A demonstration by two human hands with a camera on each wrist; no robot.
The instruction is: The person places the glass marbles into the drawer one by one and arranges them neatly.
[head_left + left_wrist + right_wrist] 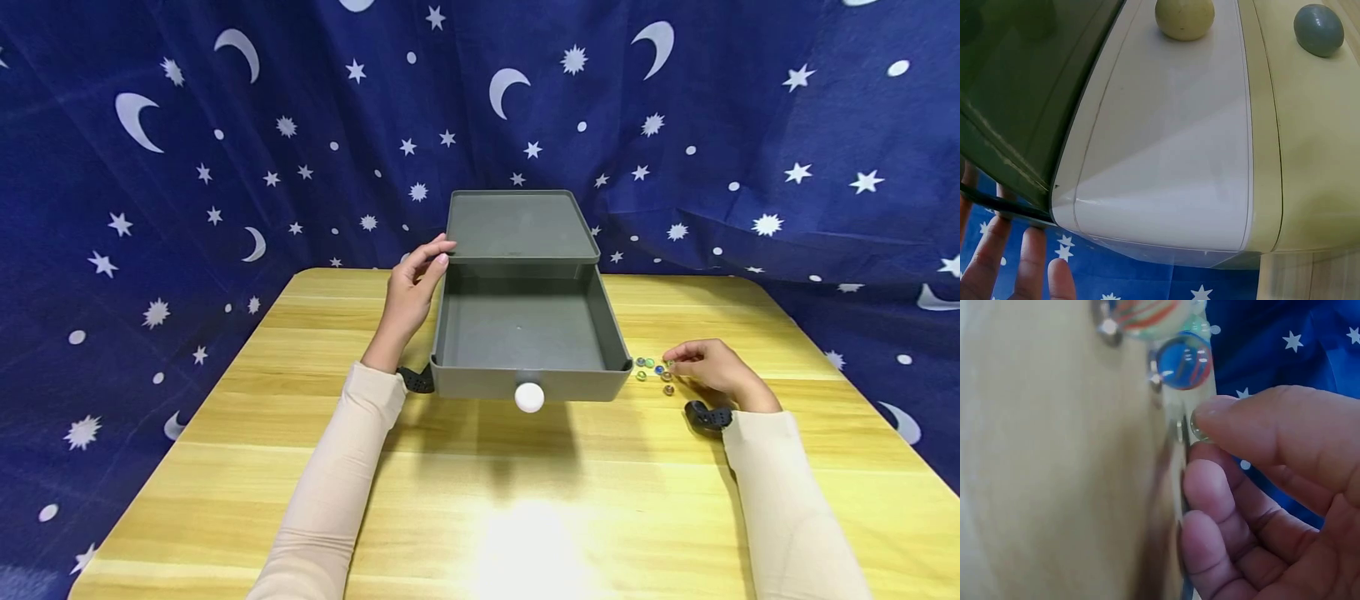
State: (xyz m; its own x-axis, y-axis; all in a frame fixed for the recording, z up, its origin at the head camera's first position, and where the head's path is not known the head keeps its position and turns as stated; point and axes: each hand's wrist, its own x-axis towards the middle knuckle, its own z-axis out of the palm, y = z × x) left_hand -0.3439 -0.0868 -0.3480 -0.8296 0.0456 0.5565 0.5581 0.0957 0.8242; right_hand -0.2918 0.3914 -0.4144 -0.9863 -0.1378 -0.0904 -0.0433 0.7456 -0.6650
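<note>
- Marbles (659,369) lie loose in a small cluster on the table (315,458), just to the right of the drawer's front corner in the head view; six show there besides the one in the fingers.
- Right hand (708,368) pinches a pale green, see-through marble (1199,427) between thumb and forefinger, low over the table at the cluster's edge; the gap between the tips is narrow, and the other fingers curl loosely below.
- Blue marble (1185,361) with red streaks sits near those fingertips, and a clear marble (1157,314) with orange-red bands is close by it.
- Left hand (411,298) rests at the left edge of the cabinet (517,223), near the top; its fingers are extended and spread rather than wrapped round anything.
- Drawer (472,384), grey and topmost, is pulled well out, its inside facing up; a white knob (529,397) is fixed to its front.
- Below it, the left wrist view shows a white drawer (1166,137) with a pale yellow knob (1185,19), then a yellow drawer (1319,137) with a grey knob (1319,30).
- Each wrist carries a black camera (707,417) by the cuff of a cream sleeve (787,500).
- Behind the table hangs a blue curtain (465,100) with white moons and stars.
</note>
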